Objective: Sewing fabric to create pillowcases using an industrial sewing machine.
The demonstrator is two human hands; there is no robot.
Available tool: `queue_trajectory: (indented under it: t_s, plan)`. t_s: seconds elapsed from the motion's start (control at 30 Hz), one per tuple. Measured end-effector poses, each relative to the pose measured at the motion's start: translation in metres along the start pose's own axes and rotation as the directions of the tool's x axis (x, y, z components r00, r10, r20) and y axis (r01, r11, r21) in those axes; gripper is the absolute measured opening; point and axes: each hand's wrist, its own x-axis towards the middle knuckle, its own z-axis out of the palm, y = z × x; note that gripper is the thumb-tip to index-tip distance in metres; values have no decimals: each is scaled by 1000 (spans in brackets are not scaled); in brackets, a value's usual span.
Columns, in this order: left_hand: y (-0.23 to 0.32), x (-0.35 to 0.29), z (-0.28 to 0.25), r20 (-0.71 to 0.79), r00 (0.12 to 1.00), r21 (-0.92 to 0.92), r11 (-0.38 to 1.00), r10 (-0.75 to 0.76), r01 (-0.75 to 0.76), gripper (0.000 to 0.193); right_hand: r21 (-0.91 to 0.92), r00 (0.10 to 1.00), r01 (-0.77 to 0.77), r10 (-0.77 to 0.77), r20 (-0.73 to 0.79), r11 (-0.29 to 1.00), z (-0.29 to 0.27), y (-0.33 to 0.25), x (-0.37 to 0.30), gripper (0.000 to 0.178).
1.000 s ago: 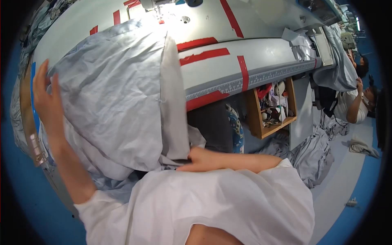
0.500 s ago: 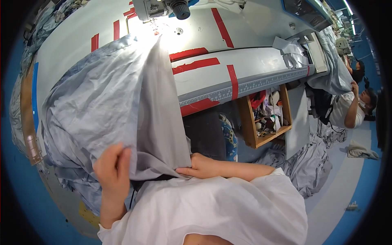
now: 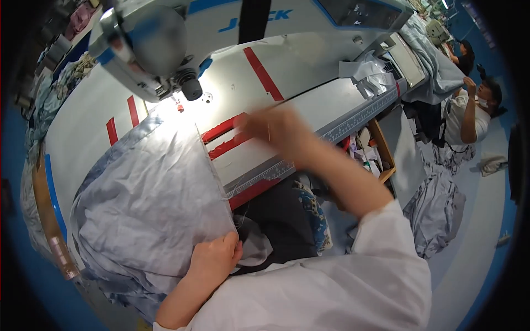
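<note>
A large pale blue-grey cloth (image 3: 149, 204) spreads over the left of the sewing table, its far tip under the lit needle area of the sewing machine (image 3: 179, 83). My left hand (image 3: 215, 256) is closed on the cloth's near right edge, close to my lap. Over the table, right of the cloth, my right hand (image 3: 276, 129) is raised and smeared by motion. Its fingers are too blurred to read. Below it lie strips of red tape (image 3: 226, 146) on the table.
A printed ruler strip (image 3: 353, 122) runs along the table's front edge. Under it stands a wooden drawer (image 3: 383, 149) of odds and ends. Crumpled clear plastic (image 3: 372, 74) lies at the table's right end. Cloth is heaped on the floor (image 3: 439, 204). Another person (image 3: 469, 113) handles fabric at right.
My right hand has let go of the cloth's near edge and swung up over the table. My left hand has moved right to that edge. The blue-grey layer now covers the grey one.
</note>
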Motion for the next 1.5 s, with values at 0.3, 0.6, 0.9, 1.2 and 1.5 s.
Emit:
queue_trajectory:
  t_s: [0.3, 0.6, 0.9, 1.2, 1.5]
  plan:
    - [2, 5, -9, 125, 992, -29, 1000, 4, 0, 17, -525, 920, -65, -153, -361, 849, -3, 112, 131, 11]
    - [28, 83, -85, -411, 804, 153, 902, 430, -404, 61, -65, 971, 79, -62, 232, 995, -1, -50, -28, 20]
    - [-44, 107, -110, -245, 969, -304, 948, 21, -98, 25, 72, 977, -211, 212, 3, 975, -24, 2, 9, 6]
    - [-102, 141, -98, -502, 837, 190, 972, 219, -140, 17, -173, 976, -201, 184, -114, 964, -3, 45, 74, 9]
    - [-119, 143, -84, -500, 804, 331, 929, 322, -166, 26, -509, 948, 283, -319, 17, 813, 21, 4, 53, 16]
